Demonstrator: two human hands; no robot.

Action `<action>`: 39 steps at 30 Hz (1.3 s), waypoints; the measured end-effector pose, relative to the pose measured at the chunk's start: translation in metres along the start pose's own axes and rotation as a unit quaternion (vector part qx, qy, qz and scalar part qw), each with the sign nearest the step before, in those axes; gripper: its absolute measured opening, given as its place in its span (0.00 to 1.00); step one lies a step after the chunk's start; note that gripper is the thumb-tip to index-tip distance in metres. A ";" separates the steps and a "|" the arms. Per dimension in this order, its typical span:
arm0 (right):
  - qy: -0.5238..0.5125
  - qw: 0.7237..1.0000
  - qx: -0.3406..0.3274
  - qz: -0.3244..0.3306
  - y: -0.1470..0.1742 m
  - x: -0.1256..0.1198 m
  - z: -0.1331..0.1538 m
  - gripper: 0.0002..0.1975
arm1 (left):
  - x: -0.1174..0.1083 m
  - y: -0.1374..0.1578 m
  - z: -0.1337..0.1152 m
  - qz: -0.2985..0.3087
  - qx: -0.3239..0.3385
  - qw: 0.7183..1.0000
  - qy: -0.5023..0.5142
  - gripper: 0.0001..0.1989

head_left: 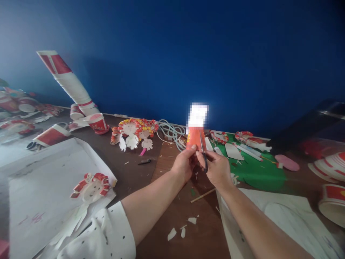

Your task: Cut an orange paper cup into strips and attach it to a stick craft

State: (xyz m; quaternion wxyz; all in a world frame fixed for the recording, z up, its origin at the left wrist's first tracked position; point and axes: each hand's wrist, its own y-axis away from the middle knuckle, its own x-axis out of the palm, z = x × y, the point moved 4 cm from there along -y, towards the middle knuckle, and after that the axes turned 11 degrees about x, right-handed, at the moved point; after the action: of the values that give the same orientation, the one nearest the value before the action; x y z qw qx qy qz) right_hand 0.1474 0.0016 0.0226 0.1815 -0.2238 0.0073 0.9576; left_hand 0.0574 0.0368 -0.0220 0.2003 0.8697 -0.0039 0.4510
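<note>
My left hand (185,161) is closed on an orange-red paper piece (194,137), pinched at its lower edge with the thumb on the near side. The top of this piece is blurred out in white blocks. My right hand (217,166) grips a pair of dark-handled scissors (206,162). Their blades point up and lie against the right part of the paper; whether they are apart is too small to tell. Both hands are close together above the brown tabletop (167,187).
Paper dolls with red and yellow ringed hair (132,135) lie by the blue wall. Coiled pale cord (172,131) is behind my hands. A green sheet (258,172) with pens lies right. White sheets (40,187), paper cups (98,123) and scraps (171,234) are around.
</note>
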 end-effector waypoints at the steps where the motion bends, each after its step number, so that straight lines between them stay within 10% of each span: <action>1: 0.000 1.000 0.002 0.002 0.000 0.000 0.000 0.18 | 0.000 0.000 0.000 -0.003 0.001 1.000 -0.001 0.07; 10: -0.028 0.999 0.043 0.001 0.002 -0.004 0.007 0.18 | -0.003 -0.008 -0.004 0.059 -0.013 0.996 0.065 0.10; 39: -0.227 0.963 0.135 0.053 -0.002 -0.001 -0.007 0.13 | -0.007 -0.013 -0.016 -0.003 0.025 0.998 0.058 0.06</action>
State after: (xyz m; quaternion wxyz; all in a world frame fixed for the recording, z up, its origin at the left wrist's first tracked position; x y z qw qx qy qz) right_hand 0.1519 0.0025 0.0165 0.1556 0.0271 0.1074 0.9816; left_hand 0.0433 0.0533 -0.0235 0.1793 0.8469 0.0216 0.5002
